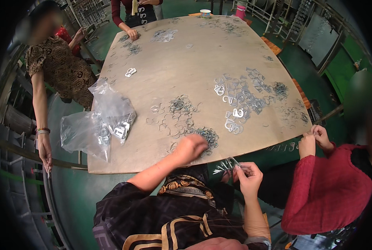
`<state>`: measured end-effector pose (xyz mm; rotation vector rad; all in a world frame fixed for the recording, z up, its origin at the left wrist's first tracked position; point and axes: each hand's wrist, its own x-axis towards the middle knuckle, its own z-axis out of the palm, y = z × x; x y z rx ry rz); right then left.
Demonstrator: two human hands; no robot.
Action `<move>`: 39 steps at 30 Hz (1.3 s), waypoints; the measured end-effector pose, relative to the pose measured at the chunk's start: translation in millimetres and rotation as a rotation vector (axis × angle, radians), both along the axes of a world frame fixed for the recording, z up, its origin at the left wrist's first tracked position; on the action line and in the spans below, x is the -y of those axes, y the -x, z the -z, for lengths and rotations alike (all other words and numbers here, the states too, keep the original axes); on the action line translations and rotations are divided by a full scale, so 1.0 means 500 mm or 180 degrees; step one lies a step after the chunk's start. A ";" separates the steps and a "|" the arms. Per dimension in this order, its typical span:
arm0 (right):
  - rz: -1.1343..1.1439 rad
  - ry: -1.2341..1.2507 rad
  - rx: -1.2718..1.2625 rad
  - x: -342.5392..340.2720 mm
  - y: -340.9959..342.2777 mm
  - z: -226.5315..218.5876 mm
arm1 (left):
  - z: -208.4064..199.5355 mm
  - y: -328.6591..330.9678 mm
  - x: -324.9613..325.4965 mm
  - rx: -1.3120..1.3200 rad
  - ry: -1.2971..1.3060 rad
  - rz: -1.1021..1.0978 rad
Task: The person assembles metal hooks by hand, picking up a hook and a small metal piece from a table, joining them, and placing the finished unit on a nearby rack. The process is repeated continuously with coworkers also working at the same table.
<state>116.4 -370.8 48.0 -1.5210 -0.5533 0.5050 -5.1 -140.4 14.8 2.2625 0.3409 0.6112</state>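
Note:
My left hand (191, 148) is over the near edge of the table, its fingers bent and smeared by motion. It is beside a dense pile of small grey wire hooks (211, 137); whether it holds one cannot be seen. Just off the table edge, my right hand (249, 177) pinches a silvery metal piece with several thin prongs (224, 166) pointing left. More loose wire hooks (181, 106) are scattered farther up the table.
The brown-topped table (161, 81) holds flat silvery metal pieces (238, 112) at right and a clear plastic bag (111, 118) of metal pieces at left. A co-worker in a red sleeve (298, 175) sits close at right. Others stand left and far; a bowl (205, 13) is at the far edge.

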 end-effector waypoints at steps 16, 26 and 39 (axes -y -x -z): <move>0.0026 0.0065 0.0633 -0.004 0.008 0.005 | 0.031 0.047 -0.267 -0.0647 -0.1134 -0.1531; -0.0014 0.0145 0.0539 -0.004 0.016 0.012 | 0.042 0.018 -0.253 -0.1129 -0.1968 -0.0886; -0.0071 0.0128 0.0417 -0.004 0.021 0.014 | 0.036 0.076 -0.245 -0.1144 -0.1225 -0.1594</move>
